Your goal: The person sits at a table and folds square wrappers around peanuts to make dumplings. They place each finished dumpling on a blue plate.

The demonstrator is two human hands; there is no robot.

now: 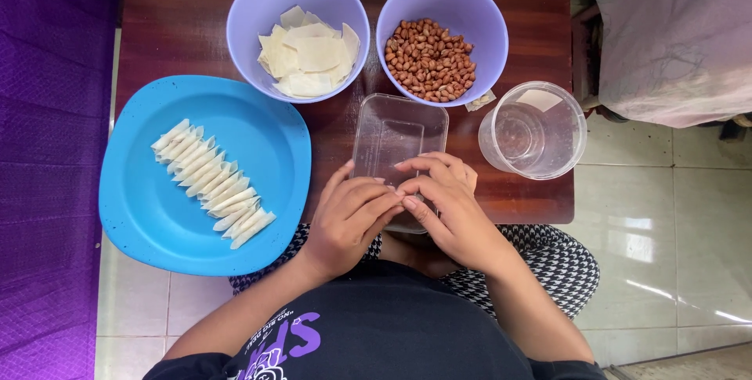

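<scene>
My left hand (348, 219) and my right hand (448, 204) meet fingertip to fingertip over the near end of a clear rectangular plastic box (395, 133). Their fingers are curled together and pinch something small; what it is stays hidden between them. To the left lies a blue plate (157, 223) with a row of several rolled pale wrappers (211, 182). Behind the box stand a lilac bowl of flat wrapper squares (307, 55) and a lilac bowl of peanuts (431, 59).
A clear round plastic tub (534, 131) stands at the table's right edge. The dark wooden table (180, 19) is small; tiled floor lies to the right, a purple mat (47, 153) to the left, a cloth-covered piece of furniture (674, 35) at top right.
</scene>
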